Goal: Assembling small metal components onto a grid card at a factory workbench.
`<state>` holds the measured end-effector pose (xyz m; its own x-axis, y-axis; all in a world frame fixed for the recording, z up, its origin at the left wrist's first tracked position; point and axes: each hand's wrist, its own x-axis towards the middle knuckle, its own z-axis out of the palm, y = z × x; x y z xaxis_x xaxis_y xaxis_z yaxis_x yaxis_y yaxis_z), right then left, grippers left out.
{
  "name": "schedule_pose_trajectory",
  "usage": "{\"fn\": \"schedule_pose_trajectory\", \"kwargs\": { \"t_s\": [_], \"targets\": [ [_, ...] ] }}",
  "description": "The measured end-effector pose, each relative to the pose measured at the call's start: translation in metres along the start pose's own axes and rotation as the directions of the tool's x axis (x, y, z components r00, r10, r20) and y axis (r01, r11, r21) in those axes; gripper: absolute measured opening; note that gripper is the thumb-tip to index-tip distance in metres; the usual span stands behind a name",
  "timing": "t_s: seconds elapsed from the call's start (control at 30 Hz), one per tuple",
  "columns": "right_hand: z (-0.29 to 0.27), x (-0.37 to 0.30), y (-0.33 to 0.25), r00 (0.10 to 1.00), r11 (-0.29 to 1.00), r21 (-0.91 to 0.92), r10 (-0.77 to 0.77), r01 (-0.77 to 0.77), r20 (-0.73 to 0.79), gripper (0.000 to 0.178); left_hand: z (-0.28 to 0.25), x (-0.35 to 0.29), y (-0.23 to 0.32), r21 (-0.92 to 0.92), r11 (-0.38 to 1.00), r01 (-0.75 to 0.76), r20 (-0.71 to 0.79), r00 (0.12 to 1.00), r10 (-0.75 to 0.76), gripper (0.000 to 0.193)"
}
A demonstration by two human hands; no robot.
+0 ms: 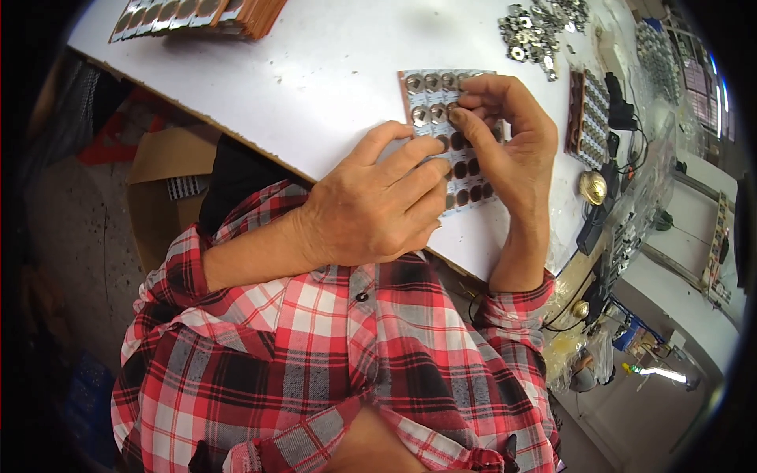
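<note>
The left hand (378, 201) is resting palm-down over the left edge of a panel (462, 189), its fingers loosely bent and slightly spread, touching the surface. The right hand (516, 134) is curling over the panel's upper right, thumb and fingers nearly closed; whether they are gripping anything, I cannot tell. The panel is lying near the front edge of the white table (315, 87), showing silvery pieces in its upper rows and dark discs lower down. Beyond it, loose metal pieces (532, 39) are lying heaped; more panels are standing at right (587, 114) and far left (185, 14).
</note>
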<state>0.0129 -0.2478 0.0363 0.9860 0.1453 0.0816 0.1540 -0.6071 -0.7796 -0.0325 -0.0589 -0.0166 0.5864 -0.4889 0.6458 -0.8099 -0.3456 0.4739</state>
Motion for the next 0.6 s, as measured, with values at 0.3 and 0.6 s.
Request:
{"fn": "schedule_pose_trajectory", "kwargs": {
  "t_s": [0.3, 0.6],
  "targets": [
    [-0.031, 0.037, 0.058, 0.940, 0.870, -0.474, -0.264, 0.136, -0.216, 0.027, -0.002, -0.003, 0.000, 0.050, 0.999, -0.008, -0.017, 1.000, 0.009, 0.033],
    [-0.075, 0.009, 0.055, 0.926, 0.986, -0.076, 0.115, -0.152, -0.359, 0.014, -0.004, -0.001, -0.001, 0.033, 0.999, -0.034, 0.009, 0.999, 0.033, 0.041]
  ]
}}
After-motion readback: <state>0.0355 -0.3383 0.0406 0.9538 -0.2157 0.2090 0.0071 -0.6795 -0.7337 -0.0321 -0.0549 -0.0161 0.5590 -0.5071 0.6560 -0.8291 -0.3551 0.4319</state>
